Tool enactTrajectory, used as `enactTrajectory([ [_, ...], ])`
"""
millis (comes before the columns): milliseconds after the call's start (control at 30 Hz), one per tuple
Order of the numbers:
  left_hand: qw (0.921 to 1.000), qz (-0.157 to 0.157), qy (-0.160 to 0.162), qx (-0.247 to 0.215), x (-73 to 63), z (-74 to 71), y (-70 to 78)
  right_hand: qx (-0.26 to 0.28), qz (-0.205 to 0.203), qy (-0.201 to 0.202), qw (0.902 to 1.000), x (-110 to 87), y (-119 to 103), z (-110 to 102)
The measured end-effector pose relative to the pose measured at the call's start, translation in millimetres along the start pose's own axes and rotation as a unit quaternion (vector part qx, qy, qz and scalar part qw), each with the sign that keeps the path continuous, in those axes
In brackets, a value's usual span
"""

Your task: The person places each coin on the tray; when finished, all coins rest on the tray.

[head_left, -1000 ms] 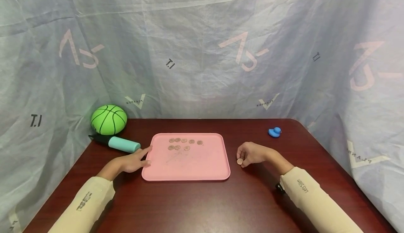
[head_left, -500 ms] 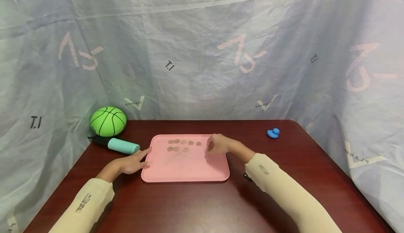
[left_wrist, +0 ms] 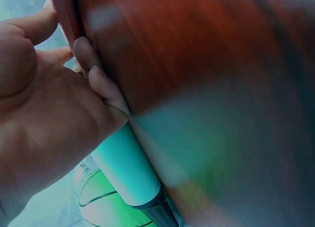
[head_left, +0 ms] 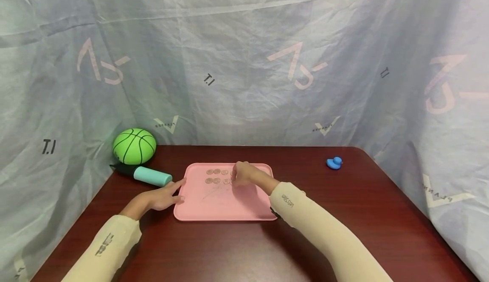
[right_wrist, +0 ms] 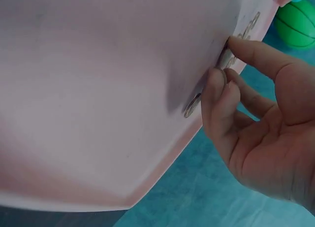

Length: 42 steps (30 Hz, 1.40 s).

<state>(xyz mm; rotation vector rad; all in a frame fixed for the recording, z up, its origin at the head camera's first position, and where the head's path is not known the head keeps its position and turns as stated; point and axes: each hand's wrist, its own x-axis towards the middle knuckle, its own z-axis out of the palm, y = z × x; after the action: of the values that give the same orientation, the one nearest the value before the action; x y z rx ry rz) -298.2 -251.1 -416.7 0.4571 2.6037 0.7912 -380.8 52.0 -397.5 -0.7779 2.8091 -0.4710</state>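
A pink tray (head_left: 206, 210) lies on the dark wooden table with two rows of coins (head_left: 217, 171) toward its back. Over the tray, my right hand (head_left: 244, 175) pinches a coin at the right end of the nearer row; the fingers hide part of both rows. In the right wrist view, the thumb and fingertips of the right hand (right_wrist: 266, 104) come together close to the tray surface, beside a coin (right_wrist: 192, 106) lying there. My left hand (head_left: 162, 197) touches the tray's left rim with thumb and fingers spread. The left wrist view shows this hand (left_wrist: 54, 104) at the rim too.
A turquoise and black marker-shaped object (head_left: 153, 176) lies behind the left hand, next to a green basketball (head_left: 134, 147). At the back right sits a blue toy duck (head_left: 334, 163). Grey printed cloth (head_left: 244, 61) hangs around the back and sides of the table.
My right hand has moved left from the table beside the tray, carrying a coin, to the nearer row of coins. The left hand has stayed on the rim.
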Motion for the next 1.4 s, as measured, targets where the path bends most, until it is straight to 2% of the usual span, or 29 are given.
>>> enactTrajectory([
  [100, 1.0, -0.002, -0.001, -0.002, 1.0, 1.5, 0.1, 0.006, -0.013, 0.014, 0.9998, -5.9, 6.0, -1.4],
  [200, 1.0, 0.001, -0.003, -0.004, 1.8, 2.3, 0.2, 0.012, -0.041, 0.03, 0.9987, -20.8, 22.6, -8.3],
  [400, 1.0, -0.003, -0.003, -0.004, 0.9, -0.2, 0.6, 0.032, -0.079, 0.045, 0.9954, -71.6, 75.8, -31.4],
  [600, 1.0, -0.001, -0.002, 0.005, 0.0, -1.8, 1.5, 0.093, -0.039, 0.01, 0.9948, -123.5, 133.1, -47.0],
  [733, 1.0, 0.0, -0.003, 0.003, 0.3, -1.9, 0.9, 0.083, -0.011, 0.02, 0.9963, -142.4, 159.8, -47.3],
  [967, 1.0, -0.001, -0.003, 0.005, 2.0, 1.4, -0.5, 0.086, 0.025, 0.02, 0.9957, -149.1, 180.7, -43.8],
  [1400, 1.0, -0.001, -0.002, 0.0, 0.8, 0.4, 1.6, 0.098, -0.019, -0.026, 0.9947, -139.4, 187.6, -41.0],
])
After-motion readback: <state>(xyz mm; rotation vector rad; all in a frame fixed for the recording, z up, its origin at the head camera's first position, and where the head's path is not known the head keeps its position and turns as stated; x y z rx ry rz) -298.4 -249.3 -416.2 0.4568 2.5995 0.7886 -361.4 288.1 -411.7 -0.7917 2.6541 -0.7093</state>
